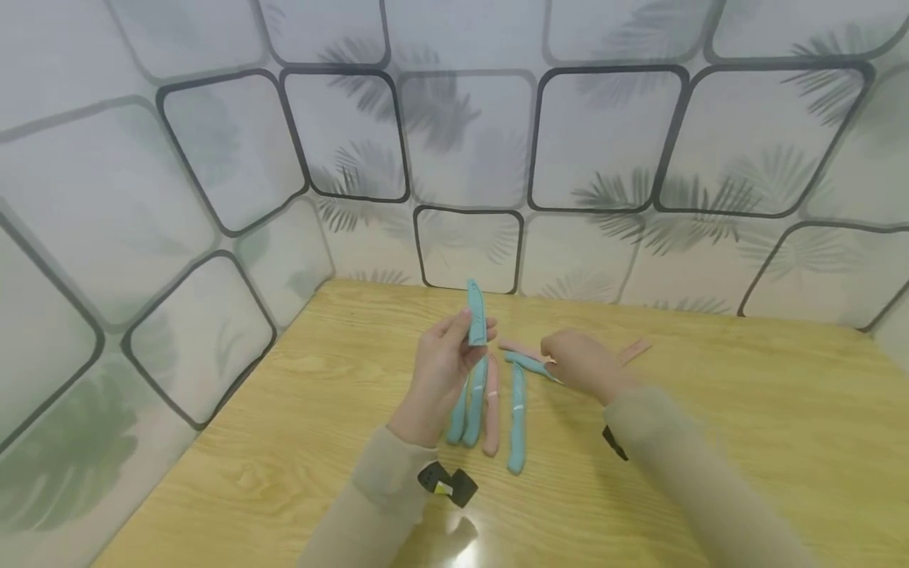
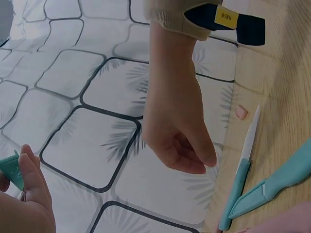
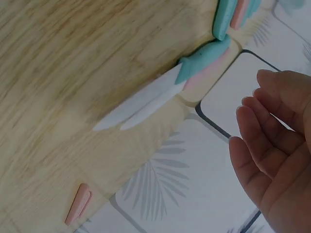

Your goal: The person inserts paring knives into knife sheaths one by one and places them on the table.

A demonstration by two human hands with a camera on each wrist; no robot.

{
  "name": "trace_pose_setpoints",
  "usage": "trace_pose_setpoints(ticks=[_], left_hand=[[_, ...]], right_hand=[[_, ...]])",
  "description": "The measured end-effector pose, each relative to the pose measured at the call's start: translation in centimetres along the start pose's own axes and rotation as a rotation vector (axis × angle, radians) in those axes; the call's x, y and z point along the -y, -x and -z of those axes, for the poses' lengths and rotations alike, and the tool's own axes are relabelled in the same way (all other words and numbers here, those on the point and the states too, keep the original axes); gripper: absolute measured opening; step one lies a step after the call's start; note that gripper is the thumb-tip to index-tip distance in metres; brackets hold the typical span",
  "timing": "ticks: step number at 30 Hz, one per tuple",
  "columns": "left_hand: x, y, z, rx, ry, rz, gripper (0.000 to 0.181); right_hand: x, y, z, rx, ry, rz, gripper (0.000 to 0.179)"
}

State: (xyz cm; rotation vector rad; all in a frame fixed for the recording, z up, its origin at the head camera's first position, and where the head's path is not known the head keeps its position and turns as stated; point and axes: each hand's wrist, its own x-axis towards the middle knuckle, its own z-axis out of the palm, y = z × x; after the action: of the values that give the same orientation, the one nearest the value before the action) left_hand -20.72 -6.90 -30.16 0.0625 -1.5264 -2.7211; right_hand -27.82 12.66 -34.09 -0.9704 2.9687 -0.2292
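My left hand point(image 1: 443, 355) holds a teal knife sheath point(image 1: 476, 313) upright between thumb and fingers, above the table. In the left wrist view that sheath point(image 2: 13, 171) shows at the lower left edge. My right hand point(image 1: 578, 361) hovers over the bare-bladed knives, its fingers loosely bent around nothing in the right wrist view. Below it lie an unsheathed teal knife point(image 3: 206, 56) and a pink-handled knife point(image 3: 197, 79), side by side with white blades exposed. A pink sheath point(image 1: 634, 351) rests on the table to the right.
Several sheathed knives lie in a row nearer me: teal ones, including one teal knife point(image 1: 518, 418) set slightly apart, and a pink knife point(image 1: 491, 406). The wooden table point(image 1: 746, 442) meets a patterned wall covering point(image 1: 469, 248) at its back and left edges.
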Motion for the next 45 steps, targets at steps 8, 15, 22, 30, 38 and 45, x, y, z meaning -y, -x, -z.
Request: trace_pose_setpoints(ticks=[8, 15, 22, 30, 38, 45], left_hand=[[0.1, -0.1, 0.1, -0.017, 0.019, 0.012, 0.021], [0.0, 0.0, 0.1, -0.023, 0.000, 0.003, 0.023], [0.0, 0.1, 0.0, 0.011, -0.007, -0.006, 0.025], [0.2, 0.2, 0.1, 0.039, -0.036, -0.005, 0.034], [0.3, 0.3, -0.2, 0.026, -0.071, 0.009, 0.033], [0.5, 0.4, -0.4, 0.046, -0.075, 0.018, 0.032]], right_hand=[[1.7, -2.4, -2.0, 0.141, 0.110, -0.043, 0.032], [1.3, -3.0, -3.2, 0.109, 0.131, -0.036, 0.029], [1.0, -2.6, -3.1, 0.166, 0.117, -0.102, 0.037], [-0.1, -1.4, -1.7, 0.102, -0.136, -0.158, 0.013], [-0.6, 3.3, 1.6, -0.298, -0.345, -0.100, 0.009], [-0.1, 8.2, 2.1, -0.639, -0.371, -0.048, 0.016]])
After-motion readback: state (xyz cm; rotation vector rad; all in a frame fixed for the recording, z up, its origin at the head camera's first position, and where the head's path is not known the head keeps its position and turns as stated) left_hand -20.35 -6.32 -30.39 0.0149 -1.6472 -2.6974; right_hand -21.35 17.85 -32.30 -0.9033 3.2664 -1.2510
